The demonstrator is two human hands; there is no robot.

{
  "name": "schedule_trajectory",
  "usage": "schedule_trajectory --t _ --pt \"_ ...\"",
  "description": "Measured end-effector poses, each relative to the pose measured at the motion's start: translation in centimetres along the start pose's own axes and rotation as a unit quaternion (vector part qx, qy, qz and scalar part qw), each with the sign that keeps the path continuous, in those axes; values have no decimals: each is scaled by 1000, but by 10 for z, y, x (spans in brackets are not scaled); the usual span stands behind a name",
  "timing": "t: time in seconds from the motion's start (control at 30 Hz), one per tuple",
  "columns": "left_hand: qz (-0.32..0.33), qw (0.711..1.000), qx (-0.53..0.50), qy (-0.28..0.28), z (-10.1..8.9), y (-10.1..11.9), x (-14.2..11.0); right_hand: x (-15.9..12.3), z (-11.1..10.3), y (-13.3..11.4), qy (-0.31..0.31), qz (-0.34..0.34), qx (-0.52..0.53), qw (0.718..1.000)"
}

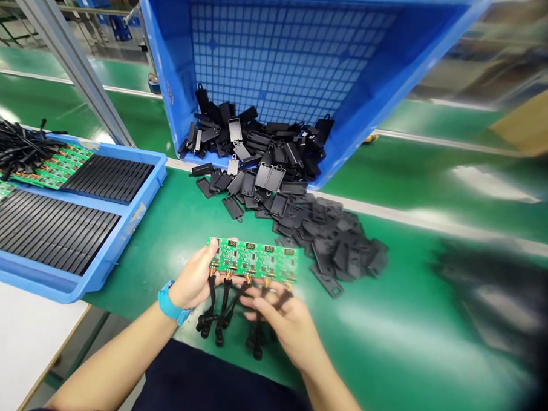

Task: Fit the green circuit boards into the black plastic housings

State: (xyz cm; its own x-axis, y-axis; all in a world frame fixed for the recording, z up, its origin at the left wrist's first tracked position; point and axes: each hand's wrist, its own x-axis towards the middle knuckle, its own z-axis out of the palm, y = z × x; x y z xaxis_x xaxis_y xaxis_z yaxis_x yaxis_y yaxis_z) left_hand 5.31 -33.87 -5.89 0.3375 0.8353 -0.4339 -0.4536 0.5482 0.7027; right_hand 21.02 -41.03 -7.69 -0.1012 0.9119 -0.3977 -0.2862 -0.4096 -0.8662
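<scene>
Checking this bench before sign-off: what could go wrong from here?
The right hand is among the black leads hanging from the green circuit board in the left hand; a tug could strain where they join the board. The loose black plastic tags spread from the tilted blue crate lie close by and might snag those leads.

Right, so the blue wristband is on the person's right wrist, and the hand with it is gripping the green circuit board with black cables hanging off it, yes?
Not quite: the blue wristband is on the left wrist, not the right, as the head view shows. The left hand does grip the green circuit board, with black cables hanging off it.
</scene>
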Motion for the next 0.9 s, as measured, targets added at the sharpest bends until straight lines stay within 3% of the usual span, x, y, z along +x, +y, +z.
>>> schedule_trajectory --t 0.83,0.9 --pt "-22 997 -68 -35 -5 -1 -4 2 6 6 33 -31 -67 997" --pt "-21 996 -72 -42 -6 0 -5 3 2 11 62 -52 -95 992"
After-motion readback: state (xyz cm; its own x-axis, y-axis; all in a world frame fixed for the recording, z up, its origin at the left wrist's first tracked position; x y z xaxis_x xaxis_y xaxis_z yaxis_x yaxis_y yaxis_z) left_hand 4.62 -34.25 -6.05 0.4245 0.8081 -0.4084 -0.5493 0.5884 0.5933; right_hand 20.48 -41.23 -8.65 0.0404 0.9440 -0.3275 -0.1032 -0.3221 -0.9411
